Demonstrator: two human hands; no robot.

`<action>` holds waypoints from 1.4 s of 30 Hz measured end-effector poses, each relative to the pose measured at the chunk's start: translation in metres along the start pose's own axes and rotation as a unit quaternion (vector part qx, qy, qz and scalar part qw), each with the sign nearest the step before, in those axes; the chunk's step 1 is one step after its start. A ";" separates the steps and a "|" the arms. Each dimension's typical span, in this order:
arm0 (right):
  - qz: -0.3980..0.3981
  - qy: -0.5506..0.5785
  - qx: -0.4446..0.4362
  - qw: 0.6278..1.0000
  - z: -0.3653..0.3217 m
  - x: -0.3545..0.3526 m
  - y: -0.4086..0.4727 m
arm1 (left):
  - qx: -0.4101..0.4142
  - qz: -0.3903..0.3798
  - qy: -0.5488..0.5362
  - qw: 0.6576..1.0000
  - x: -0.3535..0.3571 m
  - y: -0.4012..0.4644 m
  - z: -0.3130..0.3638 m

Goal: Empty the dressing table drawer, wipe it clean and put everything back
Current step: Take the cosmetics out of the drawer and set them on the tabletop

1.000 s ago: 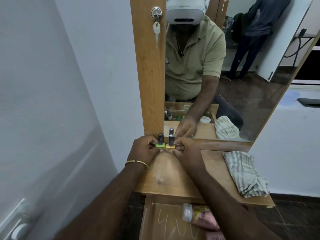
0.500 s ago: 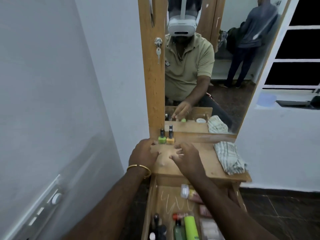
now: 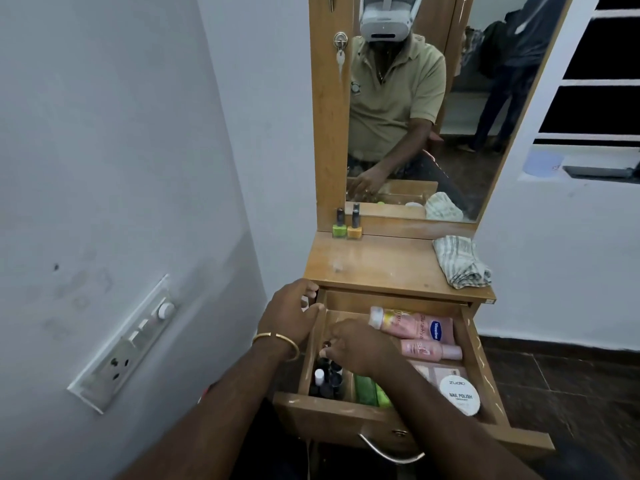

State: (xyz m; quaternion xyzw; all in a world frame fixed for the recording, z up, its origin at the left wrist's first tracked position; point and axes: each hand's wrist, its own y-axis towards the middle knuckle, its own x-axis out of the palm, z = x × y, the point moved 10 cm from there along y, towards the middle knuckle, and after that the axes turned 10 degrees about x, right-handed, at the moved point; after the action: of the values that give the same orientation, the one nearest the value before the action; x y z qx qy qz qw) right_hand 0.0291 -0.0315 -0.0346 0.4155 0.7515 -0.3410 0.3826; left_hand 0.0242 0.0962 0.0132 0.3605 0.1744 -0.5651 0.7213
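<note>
The dressing table drawer (image 3: 346,415) is pulled out and holds several cosmetics. My right hand (image 3: 356,348) reaches into its left part, fingers curled down onto a small nail polish bottle (image 3: 325,344) above a cluster of dark bottles (image 3: 325,379). My left hand (image 3: 289,315), with a gold bangle on the wrist, grips the drawer's left wall (image 3: 313,341), thumb on top. A green nail polish (image 3: 339,230) and a yellow nail polish (image 3: 354,231) stand upright on the table top (image 3: 381,265) against the mirror. A checked cloth (image 3: 460,261) lies crumpled at the top's right edge.
In the drawer lie a pink lotion tube (image 3: 415,327), a pink bottle (image 3: 433,349), a green bottle (image 3: 370,389) and a white nail polish remover jar (image 3: 460,393). A metal handle (image 3: 388,452) hangs on the drawer front. A wall socket panel (image 3: 128,344) is at the left.
Both hands let go of the green and yellow nail polishes on the table top and came down. The right hand went into the drawer; the left moved to the drawer's left wall.
</note>
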 end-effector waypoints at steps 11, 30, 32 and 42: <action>0.049 -0.002 0.029 0.998 0.021 -0.018 0.008 | 0.030 -0.081 -0.042 0.995 0.029 -0.007 0.005; -0.033 0.042 0.002 0.999 0.028 -0.013 0.000 | 0.040 -0.048 -0.147 0.987 0.012 0.005 0.008; -0.073 -0.015 -0.015 0.997 0.028 0.008 -0.004 | 0.044 -0.046 -0.148 0.987 0.013 0.005 0.009; -0.126 -0.049 -0.024 0.990 0.025 0.036 0.004 | 0.041 -0.059 -0.132 0.989 0.013 0.006 0.006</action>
State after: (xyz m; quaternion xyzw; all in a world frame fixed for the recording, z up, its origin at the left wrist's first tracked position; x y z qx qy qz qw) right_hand 0.0269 -0.0379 -0.0778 0.2906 0.7865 -0.3881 0.3825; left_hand 0.0331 0.0838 0.0110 0.3008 0.0759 -0.6562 0.6879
